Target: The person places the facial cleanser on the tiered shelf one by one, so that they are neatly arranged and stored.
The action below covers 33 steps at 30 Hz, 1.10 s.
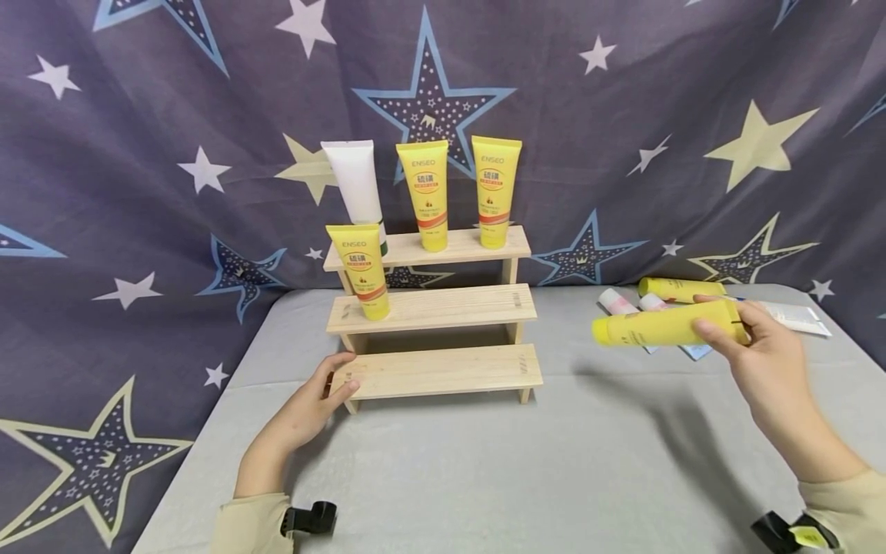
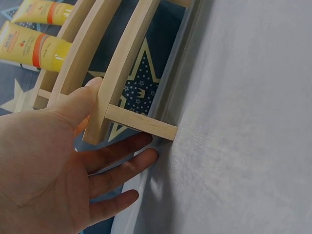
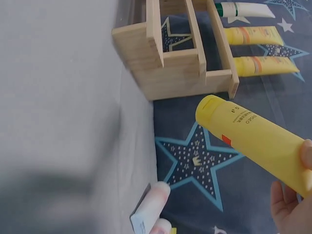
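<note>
My right hand (image 1: 771,362) grips a yellow squeeze tube (image 1: 667,325) by its flat end, holding it above the table with the cap pointing left. In the head view my left hand (image 1: 304,408) holds the left end of the lowest step of a wooden three-step rack (image 1: 436,373), thumb and index finger at its edges. The other fingers (image 2: 122,163) extend beside the rack's leg in the left wrist view. One yellow tube (image 1: 361,269) stands cap-down on the middle step. A white tube (image 1: 354,181) and two yellow tubes (image 1: 428,192) stand along the top step.
At the table's right back lie another yellow tube (image 1: 681,289), small tubes with pink-white caps (image 1: 616,302) and a silvery white tube (image 1: 796,317). A dark star-patterned cloth (image 1: 208,100) hangs behind the grey table (image 1: 443,477).
</note>
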Motion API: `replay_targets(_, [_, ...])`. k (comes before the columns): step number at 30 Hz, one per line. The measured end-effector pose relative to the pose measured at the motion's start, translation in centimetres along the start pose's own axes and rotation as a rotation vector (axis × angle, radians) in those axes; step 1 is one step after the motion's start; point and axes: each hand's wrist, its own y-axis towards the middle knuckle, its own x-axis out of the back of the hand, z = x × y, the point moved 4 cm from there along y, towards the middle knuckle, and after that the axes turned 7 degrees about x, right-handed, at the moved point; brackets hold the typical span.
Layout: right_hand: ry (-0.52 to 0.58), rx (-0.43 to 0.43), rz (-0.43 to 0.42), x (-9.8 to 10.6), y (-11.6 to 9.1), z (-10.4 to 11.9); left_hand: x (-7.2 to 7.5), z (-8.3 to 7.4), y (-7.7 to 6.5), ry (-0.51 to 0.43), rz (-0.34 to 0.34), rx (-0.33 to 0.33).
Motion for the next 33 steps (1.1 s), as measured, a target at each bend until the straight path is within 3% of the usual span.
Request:
replay_targets(18, [0.113,0.081,0.01,-5.8,1.7,3.1,0.0,0.1,-0.1,-0.007,0.005,-0.001])
replay_targets(25, [0.19,0.064,0.026,-8.3,2.2,4.3,0.0,-0.1,-0.2,-0.008,0.002,0.007])
replay_targets(33, [0.222,0.121,0.038,-10.8,2.8,5.7,0.1,-0.2,-0.3,0.002,0.001,0.016])
